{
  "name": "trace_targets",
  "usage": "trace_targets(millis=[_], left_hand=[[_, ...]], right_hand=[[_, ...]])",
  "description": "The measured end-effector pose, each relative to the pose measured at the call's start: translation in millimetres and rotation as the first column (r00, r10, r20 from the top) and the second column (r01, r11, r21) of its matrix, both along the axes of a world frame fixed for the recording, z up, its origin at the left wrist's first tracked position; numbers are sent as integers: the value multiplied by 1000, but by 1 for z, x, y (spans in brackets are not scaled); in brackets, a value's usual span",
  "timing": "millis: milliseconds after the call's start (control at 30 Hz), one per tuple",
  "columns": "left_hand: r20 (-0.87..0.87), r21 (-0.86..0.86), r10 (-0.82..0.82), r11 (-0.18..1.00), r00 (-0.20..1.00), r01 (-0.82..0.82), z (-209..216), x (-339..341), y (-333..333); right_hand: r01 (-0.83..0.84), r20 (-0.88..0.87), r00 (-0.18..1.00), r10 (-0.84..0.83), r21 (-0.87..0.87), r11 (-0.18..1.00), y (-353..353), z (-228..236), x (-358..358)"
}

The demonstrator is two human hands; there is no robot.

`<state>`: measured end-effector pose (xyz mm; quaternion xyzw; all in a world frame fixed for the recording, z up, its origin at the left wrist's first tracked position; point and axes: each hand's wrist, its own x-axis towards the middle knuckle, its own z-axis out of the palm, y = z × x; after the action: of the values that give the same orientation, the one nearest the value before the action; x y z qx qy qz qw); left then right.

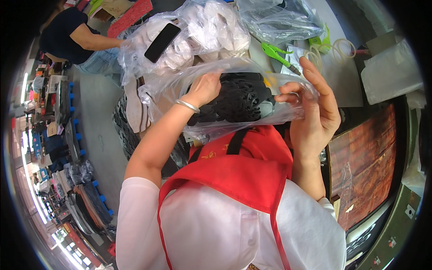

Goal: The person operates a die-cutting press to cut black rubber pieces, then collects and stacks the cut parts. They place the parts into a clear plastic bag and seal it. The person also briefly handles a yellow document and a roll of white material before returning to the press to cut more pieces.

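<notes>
In front of my red apron, a clear plastic bag [245, 64] gapes around a stack of black openwork cut-out pieces [234, 100]. My left hand [204, 89], with a bangle on its wrist, reaches into the bag. Its fingers are curled on the left edge of the black pieces, and their tips are hidden. At the bag's right side is my right hand [315, 105], palm turned inward. Thumb and bent fingers pinch the bag's film, while other fingers reach upward. Something pale grey [266, 109] lies beside the black stack.
Beyond are clear bags of whitish pieces [215, 31] with a dark phone [162, 42] on top. Green-handled snips [275, 52] lie to the right, near rolls of clear tape [343, 48]. A co-worker [83, 38] stands at far left. Reddish-brown sheet [366, 157] at right.
</notes>
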<state>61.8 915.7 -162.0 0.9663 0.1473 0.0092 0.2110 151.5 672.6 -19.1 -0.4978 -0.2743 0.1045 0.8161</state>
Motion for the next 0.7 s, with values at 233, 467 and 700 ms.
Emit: trace_targets(millis=[233,467,700], left_hand=[[121,107,-39,994,992,26,-12,9,2],[-116,46,-48,997,992,54,-21,34,13],[-91,-67,131,988,987,-137,-15,47,-4]], right_hand=[[602,668,744,24,-685,410,-31,74,-31],[-52,585,610,534,-643,764,37,-17,-37],[364,157,615,773,-926,-102,98,-147,21]])
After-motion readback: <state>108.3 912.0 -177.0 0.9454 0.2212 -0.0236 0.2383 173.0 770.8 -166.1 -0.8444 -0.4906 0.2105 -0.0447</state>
